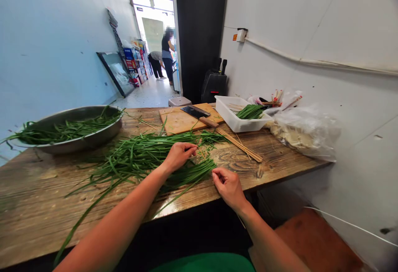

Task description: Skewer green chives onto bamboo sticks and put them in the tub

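Observation:
A pile of long green chives [137, 151] lies across the wooden table. Over its right end is my left hand [180, 156], fingers curled in a pinch; anything between the fingertips is too small to make out. My right hand [228, 185] is closed too, thumb against forefinger, beside the cut ends of a nearer bunch of chives [195, 170]. A thin stick-like line shows below that wrist, but I cannot tell whether the hand grips it. Short trimmed chive pieces [211, 137] lie beyond the hands. A bundle of thin wooden skewers [242, 144] rests to the right.
A cleaver [194, 112] lies on a cutting board [174, 120] at the back. Left stands a metal basin [83, 141] of chives. A white plastic tub [239, 125] holds chives and skewers, beside a clear plastic bag [304, 131]. Two people [168, 56] are in the far doorway.

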Tool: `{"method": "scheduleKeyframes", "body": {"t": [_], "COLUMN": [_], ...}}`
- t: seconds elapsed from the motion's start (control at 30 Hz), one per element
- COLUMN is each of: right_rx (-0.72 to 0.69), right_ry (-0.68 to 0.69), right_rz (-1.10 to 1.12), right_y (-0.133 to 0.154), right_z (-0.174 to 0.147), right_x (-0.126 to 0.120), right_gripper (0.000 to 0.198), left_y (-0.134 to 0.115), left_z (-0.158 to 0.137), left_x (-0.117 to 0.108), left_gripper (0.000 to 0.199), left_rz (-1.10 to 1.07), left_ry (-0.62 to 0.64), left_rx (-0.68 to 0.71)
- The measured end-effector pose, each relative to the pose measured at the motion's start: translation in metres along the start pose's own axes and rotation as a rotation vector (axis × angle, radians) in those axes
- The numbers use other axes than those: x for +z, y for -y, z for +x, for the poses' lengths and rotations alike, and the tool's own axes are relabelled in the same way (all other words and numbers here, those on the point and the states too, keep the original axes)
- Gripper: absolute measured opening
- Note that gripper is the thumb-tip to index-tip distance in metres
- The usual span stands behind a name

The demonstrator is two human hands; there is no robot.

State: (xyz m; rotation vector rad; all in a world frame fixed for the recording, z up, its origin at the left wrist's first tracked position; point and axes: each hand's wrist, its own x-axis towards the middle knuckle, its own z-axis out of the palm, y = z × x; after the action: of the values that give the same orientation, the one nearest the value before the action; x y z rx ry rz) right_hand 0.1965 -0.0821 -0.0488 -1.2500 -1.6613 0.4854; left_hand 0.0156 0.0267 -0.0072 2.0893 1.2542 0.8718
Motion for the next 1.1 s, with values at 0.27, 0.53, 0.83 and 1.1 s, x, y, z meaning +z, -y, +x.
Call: {"method": "scheduleKeyframes", "body": {"t": [0.27,0.53,0.83,1.1], "right_rx": [0.002,0.008,0.017,0.019], "right_ry": [-0.013,-0.007,-0.013,-0.022], "right_rz": [0.003,0.005,-0.004,-0.019], "right_y": [0.001,0.003,0.001,0.003], "right_z": [0.001,0.001,0.001,0.000], "right_x": [0.000,-0.001,0.001,0.001], "right_gripper": [0.018,0.019,0.019,0.019], "left_y": [-0.001,-0.005,-0.008,-0.018], "left_z": [-0.001,-0.002,-0.003,-0.011], "left_x": [-0.002,-0.001,0.000,0.004], "left_gripper": [0.029,0.025,0.022,0.024], "left_rz": [0.032,0.048,0.092,0.027], "left_ry": [0.008,-0.013,-0.034,0.104], "left_rx": [0.026,0.050,0.076,0.086]}}
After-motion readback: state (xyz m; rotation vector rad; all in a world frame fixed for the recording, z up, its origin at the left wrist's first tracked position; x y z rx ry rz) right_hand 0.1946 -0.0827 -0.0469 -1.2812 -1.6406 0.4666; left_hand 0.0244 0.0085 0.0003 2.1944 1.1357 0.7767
